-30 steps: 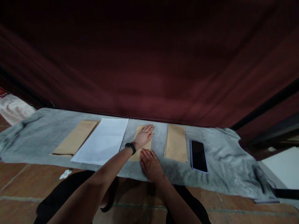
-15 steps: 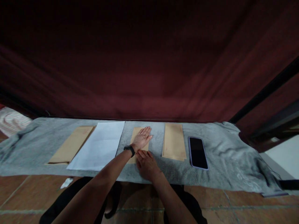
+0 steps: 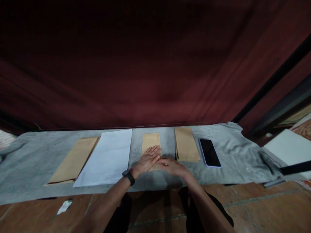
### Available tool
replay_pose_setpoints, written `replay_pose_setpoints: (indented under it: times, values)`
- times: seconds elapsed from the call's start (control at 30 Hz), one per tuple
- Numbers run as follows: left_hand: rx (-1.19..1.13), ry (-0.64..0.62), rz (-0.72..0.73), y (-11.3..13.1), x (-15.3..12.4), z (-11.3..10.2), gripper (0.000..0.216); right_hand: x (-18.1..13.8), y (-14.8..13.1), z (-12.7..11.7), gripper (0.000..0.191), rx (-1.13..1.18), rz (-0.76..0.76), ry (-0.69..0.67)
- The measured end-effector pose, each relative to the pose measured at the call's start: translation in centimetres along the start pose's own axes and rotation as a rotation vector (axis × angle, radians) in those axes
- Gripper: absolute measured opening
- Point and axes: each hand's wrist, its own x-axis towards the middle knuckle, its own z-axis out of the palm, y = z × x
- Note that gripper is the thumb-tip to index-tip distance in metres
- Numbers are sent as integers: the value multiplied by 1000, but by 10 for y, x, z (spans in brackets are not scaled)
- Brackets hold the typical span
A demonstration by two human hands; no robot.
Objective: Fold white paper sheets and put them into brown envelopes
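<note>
A narrow brown envelope lies in the middle of a grey cloth spread on the floor. My left hand, with a black watch on its wrist, lies flat and open on the envelope's near end. My right hand rests beside it on the right, fingers stretched toward the left hand and touching its fingertips at the envelope's lower right edge. Neither hand grips anything.
A white sheet and a brown envelope lie to the left. A stack of brown envelopes and a dark phone lie to the right. A dark red curtain hangs behind. A paper scrap lies on the brown tiles.
My left hand slid back toward me along the envelope, uncovering its far end. My right hand moved right and turned its fingers leftward. The camera view shifted slightly.
</note>
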Motion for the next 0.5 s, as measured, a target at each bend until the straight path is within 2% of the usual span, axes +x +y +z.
replay_pose_setpoints:
  times: [0.17, 0.3, 0.37, 0.5]
  values:
    - [-1, -6, 70, 24, -38, 1, 56, 3, 6, -1, 42, -49, 135, 161]
    - [63, 74, 68, 43, -57, 5, 53, 9, 5, 7, 39, -106, 181, 287]
    - [87, 104, 50, 47, -60, 7, 48, 13, 3, 16, 38, -139, 172, 306]
    - [141, 75, 52, 49, -57, 9, 43, 25, 4, 34, 42, -238, 67, 321]
